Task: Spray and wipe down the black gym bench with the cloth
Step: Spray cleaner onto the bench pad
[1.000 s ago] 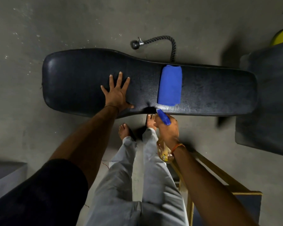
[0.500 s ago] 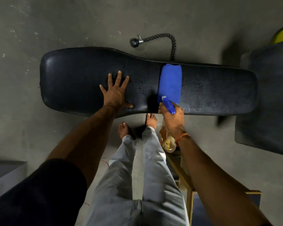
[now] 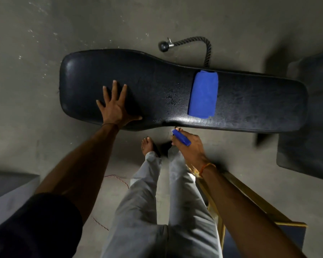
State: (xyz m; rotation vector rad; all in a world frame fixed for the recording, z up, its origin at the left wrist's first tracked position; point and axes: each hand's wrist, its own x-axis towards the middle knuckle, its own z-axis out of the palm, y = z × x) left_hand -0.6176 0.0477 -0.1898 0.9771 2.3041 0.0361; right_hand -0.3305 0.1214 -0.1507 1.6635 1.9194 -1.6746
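Note:
The long black gym bench (image 3: 250, 101) lies across the view on the concrete floor. A folded blue cloth (image 3: 203, 94) rests on its padded top, right of the middle. Wet droplets speckle the pad just left of the cloth. My left hand (image 3: 115, 107) lies flat on the bench's wide left part with fingers spread and holds nothing. My right hand (image 3: 189, 146) is just off the bench's near edge, below the cloth, closed around a spray bottle (image 3: 181, 139) with a blue head; the bottle's body is mostly hidden under my hand and wrist.
A black rope cable handle (image 3: 192, 44) lies on the floor beyond the bench. A dark padded block (image 3: 309, 127) sits at the right. A yellow-framed stand (image 3: 250, 200) is under my right arm. My bare feet and grey trousers are close to the bench's near edge.
My right hand with the spray bottle has pulled back from over the cloth's near end to just off the bench edge. More droplets show on the pad. My left hand stays flat.

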